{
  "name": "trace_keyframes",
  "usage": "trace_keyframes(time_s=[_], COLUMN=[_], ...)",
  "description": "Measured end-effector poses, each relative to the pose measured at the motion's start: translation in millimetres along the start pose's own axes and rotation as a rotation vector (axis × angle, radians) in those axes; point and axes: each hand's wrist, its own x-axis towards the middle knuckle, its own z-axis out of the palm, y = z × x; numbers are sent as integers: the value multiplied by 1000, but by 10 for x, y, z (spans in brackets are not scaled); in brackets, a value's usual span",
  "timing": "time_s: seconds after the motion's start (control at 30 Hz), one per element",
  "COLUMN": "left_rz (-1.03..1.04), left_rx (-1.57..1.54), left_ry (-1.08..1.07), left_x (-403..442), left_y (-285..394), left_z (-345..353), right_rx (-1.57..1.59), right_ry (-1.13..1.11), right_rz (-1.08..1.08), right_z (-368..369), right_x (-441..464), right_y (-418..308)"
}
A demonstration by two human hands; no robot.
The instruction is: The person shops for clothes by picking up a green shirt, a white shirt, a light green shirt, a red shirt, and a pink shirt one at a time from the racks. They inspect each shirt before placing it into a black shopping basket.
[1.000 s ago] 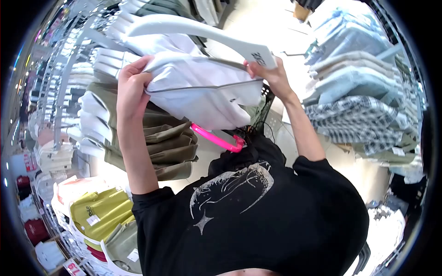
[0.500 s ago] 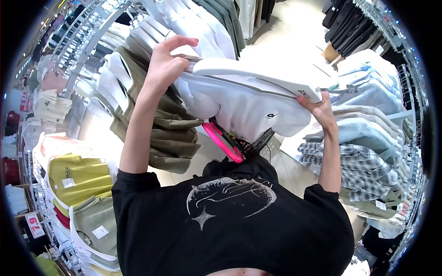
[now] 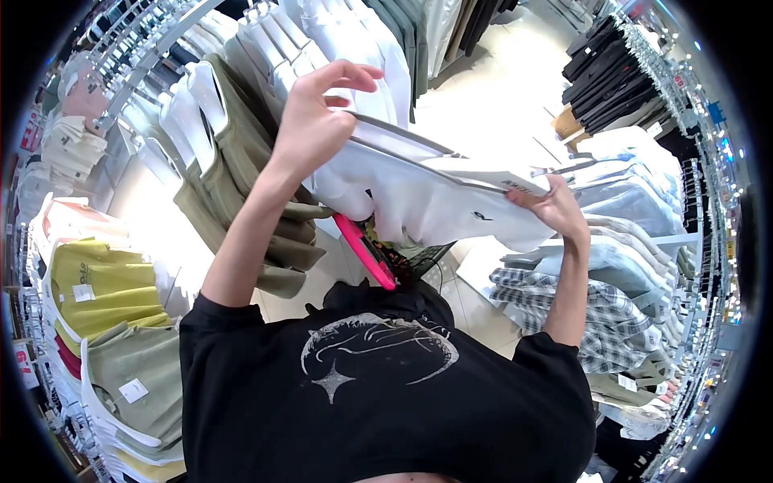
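A white garment (image 3: 435, 197) with a dark trim line and a small dark mark hangs between my two hands. My left hand (image 3: 322, 117) is at its left end, with the lower fingers closed on the edge and the index finger and thumb curled above it. At the right end, my right hand (image 3: 557, 208) pinches the garment together with the white hanger (image 3: 499, 173), whose metal hook points right. Most of the hanger's left part is inside or behind the cloth. Below the garment is a pink handle (image 3: 366, 253) of a dark basket.
Olive garments (image 3: 229, 161) hang on a rail at the left, with yellow (image 3: 105, 286) and grey-green shirts (image 3: 141, 382) lower down. To the right hang checked shirts (image 3: 604, 318) and light blue ones (image 3: 628, 185). Black garments (image 3: 608, 76) are at the upper right.
The hanger has moved down from above the garment into its opening, and its hook now points right beyond my right hand. Both hands have shifted right with the garment.
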Motion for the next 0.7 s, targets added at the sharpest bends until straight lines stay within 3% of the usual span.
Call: trace_keyframes(time_s=[0.1,0.17,0.27,0.4,0.5,0.63,0.7], left_rz=[-28,-104,-54,187,141,-74,58], left_rx=[-353,-499,-516,182,388,603,518], left_ry=[-10,-64,-147,59,-237,-387,-186], left_x=[-91,-153,-218,-423,-561,-578,-688], left_y=[-115,-145,-173,-305,-356,-435,-605], left_z=[355,607,683,338,79,303,338], right_rx=[14,-255,-112,-101,-86,-88,-186], right_ry=[-132,-147,-98,-68,-11,-133,-168], right_rz=[99,-239,-198,-280,-232,-150,-125], right_z=[130,265,414,245,155,329,443], right_x=[122,238,349,322,302,354,336], right_y=[-174,-393,-455,-503,-533,-803,-995])
